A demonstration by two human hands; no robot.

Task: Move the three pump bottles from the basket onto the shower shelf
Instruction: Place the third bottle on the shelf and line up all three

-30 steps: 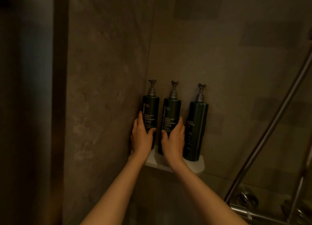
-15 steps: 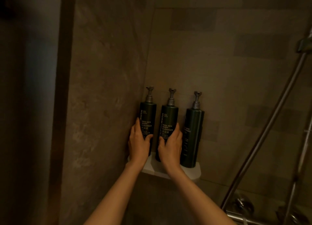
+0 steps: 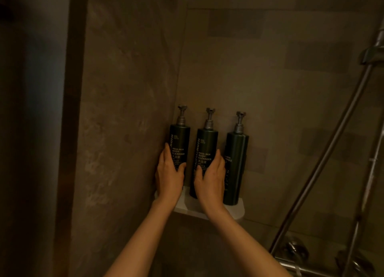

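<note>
Dim light throughout. Side wall (image 3: 128,110): mottled brown stone, meets tiled back wall (image 3: 280,79) at corner. Back wall tiles rectangular, patchy darker shades. Dark vertical strip (image 3: 72,131) left of side wall, possibly door frame; blurred. Metal rail (image 3: 324,162) runs diagonally at right, bracket (image 3: 372,54) at its upper end. Second thinner rod (image 3: 367,193) beside it. Tap fittings (image 3: 295,251) at lower right, chrome, detail indistinct.
</note>
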